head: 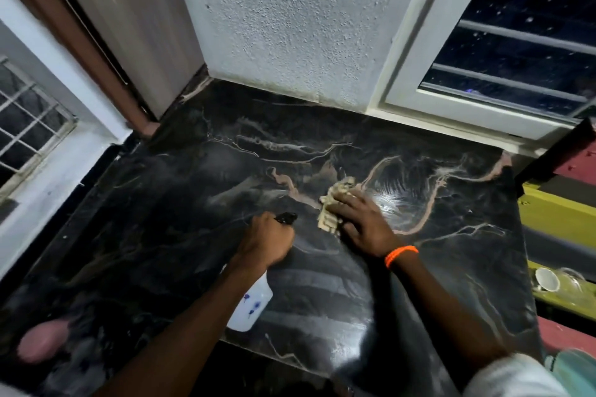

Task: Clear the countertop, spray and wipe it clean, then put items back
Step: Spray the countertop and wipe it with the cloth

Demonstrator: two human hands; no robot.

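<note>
The black marble countertop [200, 190] with pale veins fills the middle of the head view. My left hand [266, 240] grips a white spray bottle [250, 306] with blue flower marks; its black nozzle [286, 217] points away from me, and the bottle's body shows below my wrist. My right hand [361, 222], with an orange band on the wrist, presses flat on a crumpled beige cloth [333, 203] lying on the counter. A wet sheen shows on the stone just right of the cloth.
A textured white wall [290, 26] and a window frame [451, 106] border the counter's far side. A wooden door frame [106, 51] stands at the far left corner. Cups [546, 279] sit on a yellow shelf at the right. A blurred pink shape [42, 342] is at the lower left.
</note>
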